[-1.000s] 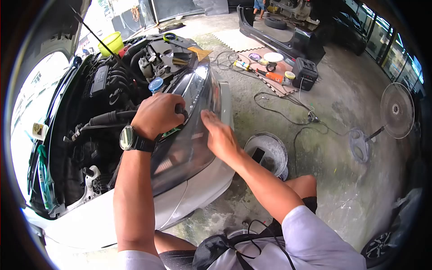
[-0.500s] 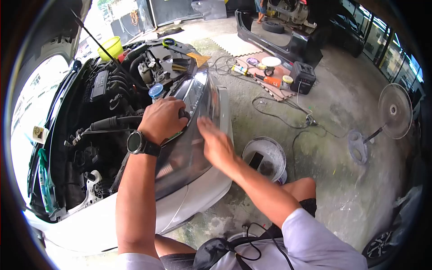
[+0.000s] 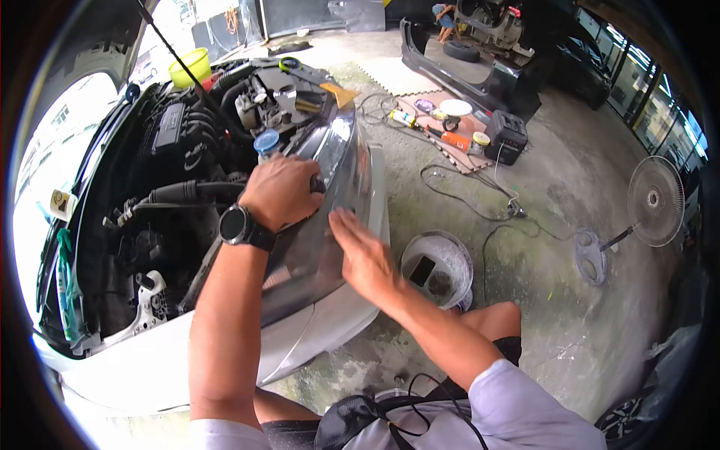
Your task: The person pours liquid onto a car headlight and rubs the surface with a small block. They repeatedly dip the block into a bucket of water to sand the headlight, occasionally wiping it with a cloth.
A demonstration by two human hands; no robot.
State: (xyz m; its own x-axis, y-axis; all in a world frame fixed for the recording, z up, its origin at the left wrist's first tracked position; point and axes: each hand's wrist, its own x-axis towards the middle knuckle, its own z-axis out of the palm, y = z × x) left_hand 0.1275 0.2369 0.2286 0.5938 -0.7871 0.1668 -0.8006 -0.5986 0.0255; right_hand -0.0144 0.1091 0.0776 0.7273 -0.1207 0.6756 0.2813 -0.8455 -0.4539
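Note:
A large headlight (image 3: 304,255) sits at the corner of a white car (image 3: 330,337), its lens hazy and partly reflective. My left hand (image 3: 281,189), a black watch on its wrist, is closed at the headlight's inner upper edge. Something dark shows at its fingertips, too covered to name. My right hand (image 3: 366,255) lies against the outer side of the lens, fingers stretched out and held together; its palm side is hidden. Just beyond my left hand is a blue cap (image 3: 266,141) in the engine bay (image 3: 169,195).
A yellow bucket (image 3: 189,69) and an orange-yellow scraper (image 3: 340,95) are at the car. On the floor stand a white bucket (image 3: 457,259), a black box (image 3: 507,137), a cable (image 3: 487,232) and a fan (image 3: 654,201). Another person's legs (image 3: 445,26) show far back.
My right hand has shifted slightly down along the lens. The left hand stays closed at the headlight edge, a little further right in view. The camera view has shifted slightly.

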